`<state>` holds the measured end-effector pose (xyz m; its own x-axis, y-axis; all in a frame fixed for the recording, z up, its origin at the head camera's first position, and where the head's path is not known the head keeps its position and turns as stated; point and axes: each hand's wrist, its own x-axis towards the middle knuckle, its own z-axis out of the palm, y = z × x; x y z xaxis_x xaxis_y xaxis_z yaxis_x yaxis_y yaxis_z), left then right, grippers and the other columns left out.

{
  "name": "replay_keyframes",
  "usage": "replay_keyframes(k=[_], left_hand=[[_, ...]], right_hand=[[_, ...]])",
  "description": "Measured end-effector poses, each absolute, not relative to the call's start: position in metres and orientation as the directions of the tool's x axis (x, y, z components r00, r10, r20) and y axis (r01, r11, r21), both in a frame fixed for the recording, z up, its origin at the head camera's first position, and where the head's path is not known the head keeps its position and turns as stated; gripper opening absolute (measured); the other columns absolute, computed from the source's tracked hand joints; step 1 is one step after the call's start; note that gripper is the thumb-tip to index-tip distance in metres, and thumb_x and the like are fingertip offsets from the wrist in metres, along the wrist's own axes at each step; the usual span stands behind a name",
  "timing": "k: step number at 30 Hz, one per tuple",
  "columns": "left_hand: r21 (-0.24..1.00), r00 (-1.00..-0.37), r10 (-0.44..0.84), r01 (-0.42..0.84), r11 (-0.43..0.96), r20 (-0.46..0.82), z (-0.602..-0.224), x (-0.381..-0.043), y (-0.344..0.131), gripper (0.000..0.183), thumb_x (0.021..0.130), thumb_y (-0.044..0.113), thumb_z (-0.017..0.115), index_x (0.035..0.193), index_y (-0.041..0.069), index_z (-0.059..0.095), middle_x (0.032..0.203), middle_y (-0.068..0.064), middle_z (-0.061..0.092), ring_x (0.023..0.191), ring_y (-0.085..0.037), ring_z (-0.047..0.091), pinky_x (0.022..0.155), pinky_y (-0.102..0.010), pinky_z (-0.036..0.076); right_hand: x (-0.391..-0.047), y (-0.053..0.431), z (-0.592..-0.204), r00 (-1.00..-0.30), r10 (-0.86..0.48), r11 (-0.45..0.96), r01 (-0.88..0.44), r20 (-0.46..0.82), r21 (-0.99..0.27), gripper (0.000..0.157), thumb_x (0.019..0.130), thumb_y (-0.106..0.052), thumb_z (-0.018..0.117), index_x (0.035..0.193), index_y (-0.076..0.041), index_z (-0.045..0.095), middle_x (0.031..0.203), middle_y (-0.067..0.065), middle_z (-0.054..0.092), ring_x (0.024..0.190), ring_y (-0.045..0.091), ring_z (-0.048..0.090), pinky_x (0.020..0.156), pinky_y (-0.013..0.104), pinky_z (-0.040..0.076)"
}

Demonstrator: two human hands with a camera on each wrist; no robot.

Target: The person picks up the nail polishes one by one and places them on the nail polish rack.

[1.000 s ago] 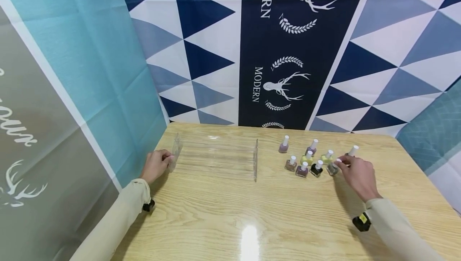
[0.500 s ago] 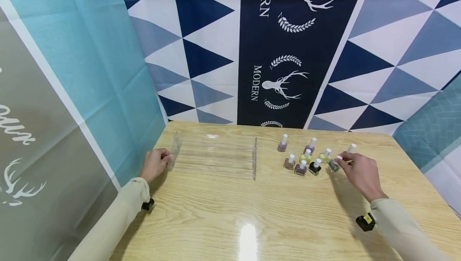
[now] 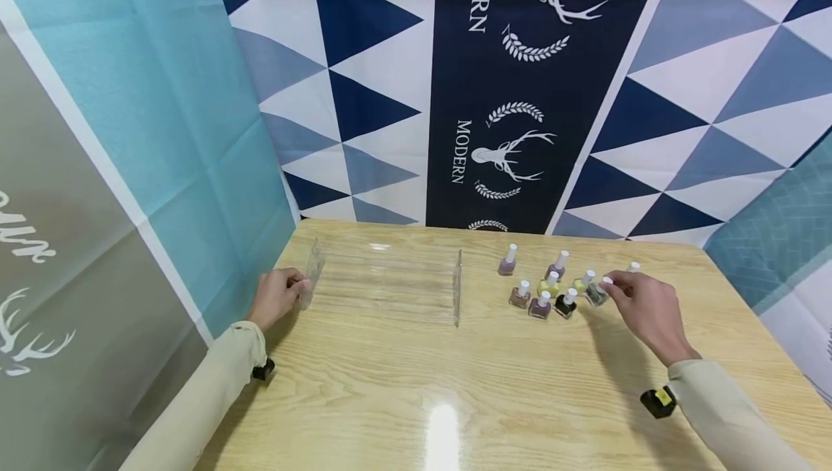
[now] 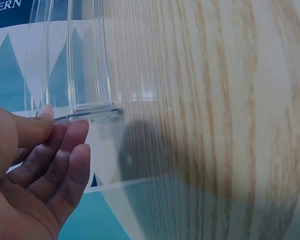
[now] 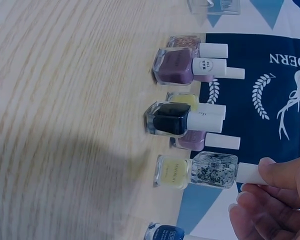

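2 pinch grips: L hand (image 3: 276, 296) on clear rack (image 3: 390, 284) at its 9 o'clock end, R hand (image 3: 650, 314) on white cap (image 5: 247, 172) of speckled bottle (image 5: 215, 170), approx. rack's 3 o'clock. Poss. risk: slack hold drops it, or swing twd 9 o'clock tips black bottle (image 5: 171, 118).

Reads "MODERN" in white capitals on the dark panel (image 3: 526, 84), sideways in the head view, and repeats higher up as "ODERN" (clipped by the top frame edge). Shows just "DERN" in the left wrist view; turns upside down in the right wrist view. Ends in "ur" in white script on the grey cloth (image 3: 91, 283). Bears print on the yellow bottle (image 5: 172, 172), blue bottle (image 5: 167, 234) and purple bottle's cap (image 5: 209, 66), too blurred to spell out.
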<state>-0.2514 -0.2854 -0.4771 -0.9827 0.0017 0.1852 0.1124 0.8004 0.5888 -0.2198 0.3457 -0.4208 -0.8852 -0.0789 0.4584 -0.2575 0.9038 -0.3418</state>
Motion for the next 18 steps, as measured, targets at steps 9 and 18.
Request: replay_keyframes(k=[9,18], left_hand=[[0.599,-0.981,-0.01,0.11,0.793,0.194,-0.476,-0.249,-0.284,0.014,0.101,0.013,0.068,0.094,0.003,0.075,0.071,-0.002,0.068,0.06,-0.016,0.056,0.054,-0.032,0.045],[0.616,-0.979,-0.032,0.1,0.782,0.199,-0.478,-0.247,-0.283,0.012,0.1,0.012,0.069,0.099,0.002,0.076,0.073,-0.004,0.07,0.062,-0.015,0.06,0.058,-0.034,0.048]], right_hand=[[-0.217,0.34,-0.413,-0.882,-0.082,0.901,-0.264,0.464,-0.344,0.017,0.096,-0.008,0.072,0.104,0.007,0.075,0.083,0.019,0.073,0.06,0.016,0.057,0.057,0.037,0.041],[-0.214,0.331,-0.406,-0.882,-0.084,0.901,-0.265,0.464,-0.342,0.017,0.097,-0.01,0.072,0.104,0.005,0.075,0.081,0.014,0.072,0.061,0.016,0.056,0.056,0.036,0.039]])
